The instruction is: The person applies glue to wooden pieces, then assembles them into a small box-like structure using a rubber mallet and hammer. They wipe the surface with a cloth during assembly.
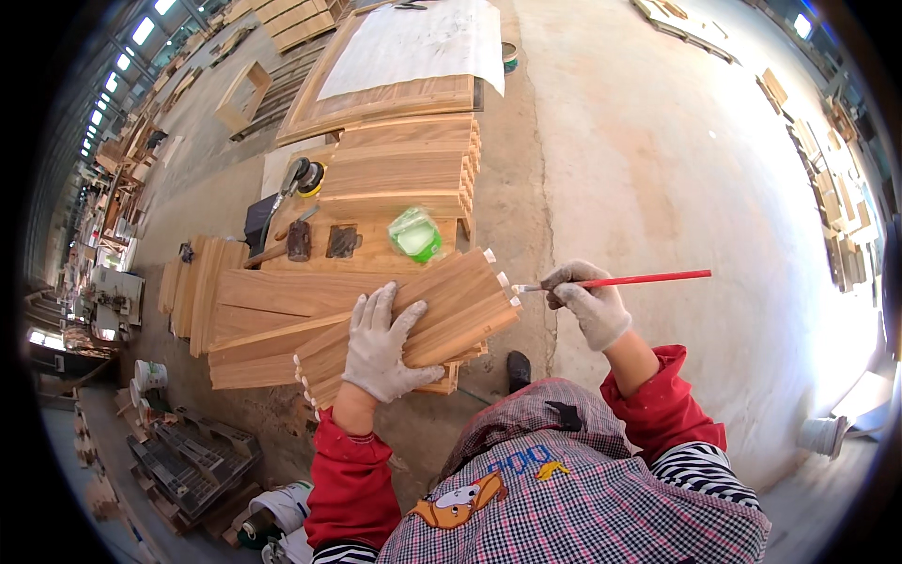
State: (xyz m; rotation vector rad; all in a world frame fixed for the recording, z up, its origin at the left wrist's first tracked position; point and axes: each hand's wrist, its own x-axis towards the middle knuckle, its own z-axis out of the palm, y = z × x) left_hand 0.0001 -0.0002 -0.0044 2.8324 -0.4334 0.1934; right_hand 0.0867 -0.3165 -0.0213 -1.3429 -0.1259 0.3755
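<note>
My left hand [383, 350], in a whitish work glove, lies with fingers spread on top of a wooden board [437, 299]. The board slants over other boards, and white stuff, like glue, coats the teeth along both its ends. In my right gloved hand [590, 303] is a slim brush [648, 278] with a red handle. Its pale bristles are at the toothed right end of the board; whether they touch it, I cannot tell. Beyond the board stands a green tub [414, 235] lined with clear plastic, with white stuff inside.
A stack of toothed boards [399, 174] lies farther back, beside a sander [308, 177]. A dark-headed hammer [299, 241] rests left of the tub. More planks [202, 291] stand at the left. Plastic pallets [193, 461] and buckets sit on the floor, lower left.
</note>
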